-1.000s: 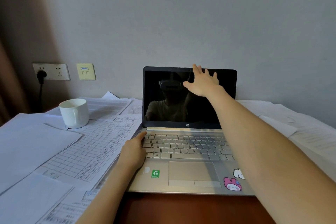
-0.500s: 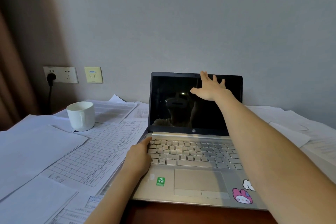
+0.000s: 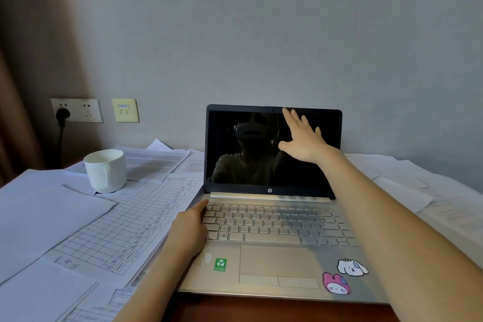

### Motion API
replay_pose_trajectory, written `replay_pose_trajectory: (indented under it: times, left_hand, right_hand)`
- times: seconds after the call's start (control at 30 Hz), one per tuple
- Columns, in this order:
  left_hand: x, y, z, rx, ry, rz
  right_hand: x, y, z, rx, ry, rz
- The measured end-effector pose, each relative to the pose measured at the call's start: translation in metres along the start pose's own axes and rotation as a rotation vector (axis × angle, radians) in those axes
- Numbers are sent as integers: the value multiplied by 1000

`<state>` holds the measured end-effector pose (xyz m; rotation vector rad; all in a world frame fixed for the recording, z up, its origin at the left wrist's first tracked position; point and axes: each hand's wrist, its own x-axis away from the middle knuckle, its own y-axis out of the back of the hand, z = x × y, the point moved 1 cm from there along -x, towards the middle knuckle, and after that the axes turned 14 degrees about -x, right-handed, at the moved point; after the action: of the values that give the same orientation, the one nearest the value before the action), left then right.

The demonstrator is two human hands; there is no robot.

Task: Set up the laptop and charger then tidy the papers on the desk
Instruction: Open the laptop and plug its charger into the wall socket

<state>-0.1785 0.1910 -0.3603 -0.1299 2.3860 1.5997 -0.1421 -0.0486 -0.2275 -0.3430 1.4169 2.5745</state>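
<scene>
A silver laptop (image 3: 277,259) stands open on the desk, its screen (image 3: 248,154) dark. My right hand (image 3: 300,138) is stretched out in front of the upper screen with fingers spread, fingertips near the top bezel. My left hand (image 3: 189,230) rests on the laptop's left palm rest, its thumb at the keyboard's left edge. Loose papers (image 3: 130,222) with printed tables cover the desk on the left, and more sheets (image 3: 407,185) lie on the right. No charger brick is in view.
A white mug (image 3: 105,170) stands on the papers at the left. On the wall are a double socket (image 3: 77,110) with a black plug (image 3: 62,114) in it and a yellowish data outlet (image 3: 125,110). A brown curtain (image 3: 15,73) hangs at far left.
The screen has tipped back a little further with my right hand at its top edge. The camera has shifted, so the laptop sits more to the right. My left hand stays put.
</scene>
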Motion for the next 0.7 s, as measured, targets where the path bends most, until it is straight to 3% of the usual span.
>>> replay_pose_trajectory:
  times: [0.43, 0.6, 0.7]
  left_hand:
    - [1, -6, 8, 185, 49, -53]
    - [0, -8, 11, 171, 70, -17]
    - [4, -5, 11, 227, 94, -7]
  right_hand:
    - [131, -44, -91, -235, -289, 112]
    - [157, -42, -95, -492, -260, -12]
    - [161, -42, -106, -619, -336, -123]
